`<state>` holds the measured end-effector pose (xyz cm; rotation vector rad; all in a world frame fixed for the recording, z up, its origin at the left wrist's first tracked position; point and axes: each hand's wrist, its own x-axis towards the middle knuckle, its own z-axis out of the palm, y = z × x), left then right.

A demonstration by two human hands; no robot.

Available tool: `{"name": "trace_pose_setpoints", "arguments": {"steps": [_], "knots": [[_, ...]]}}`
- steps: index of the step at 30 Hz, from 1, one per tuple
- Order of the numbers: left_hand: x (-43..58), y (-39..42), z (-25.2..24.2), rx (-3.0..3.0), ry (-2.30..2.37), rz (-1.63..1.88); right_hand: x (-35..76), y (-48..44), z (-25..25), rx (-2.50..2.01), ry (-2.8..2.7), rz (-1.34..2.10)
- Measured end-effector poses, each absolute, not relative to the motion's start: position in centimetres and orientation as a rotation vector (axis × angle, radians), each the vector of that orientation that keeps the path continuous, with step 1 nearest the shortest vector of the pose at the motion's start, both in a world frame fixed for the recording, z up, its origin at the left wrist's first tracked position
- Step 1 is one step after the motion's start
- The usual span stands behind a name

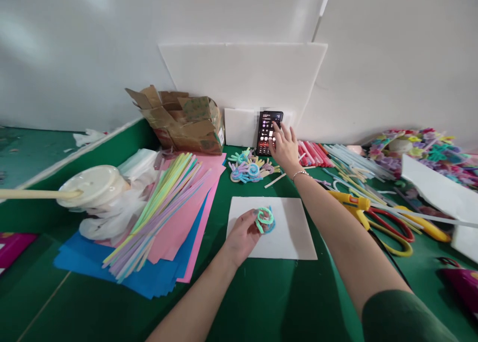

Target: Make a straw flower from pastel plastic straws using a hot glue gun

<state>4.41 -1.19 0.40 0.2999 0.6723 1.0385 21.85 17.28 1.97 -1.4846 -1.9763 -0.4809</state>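
Note:
My left hand (243,235) pinches a coiled pipe cleaner piece (265,219), green with a blue strand, just above a white sheet (286,230). Farther back, my right hand (284,145) reaches out with its fingers spread in front of a smartphone (264,133). Its fingertips overlap the lit screen, and I cannot tell whether they touch it. The phone leans upright against a white panel. Left of it lies a pile of curled pastel pipe cleaner shapes (250,169).
Long pipe cleaners (160,207) lie on pink and blue sheets (149,282) at left, near a lidded white tub (95,185) and a cardboard box (186,125). At right are a yellow glue gun (349,202), red-and-yellow-handled scissors (396,230), glue sticks (315,154) and colourful fuzzy pieces (429,150).

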Motion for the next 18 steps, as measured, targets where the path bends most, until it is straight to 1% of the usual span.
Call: {"name": "trace_pose_setpoints", "arguments": {"steps": [9, 18], "knots": [[4.44, -1.09, 0.01, 0.330, 0.625, 1.044, 22.08, 17.28, 1.90, -1.490, -1.902, -0.455], [4.50, -1.23, 0.31, 0.332, 0.628, 1.044, 21.71, 17.23, 2.39, -1.532, -2.007, -0.456]]}}
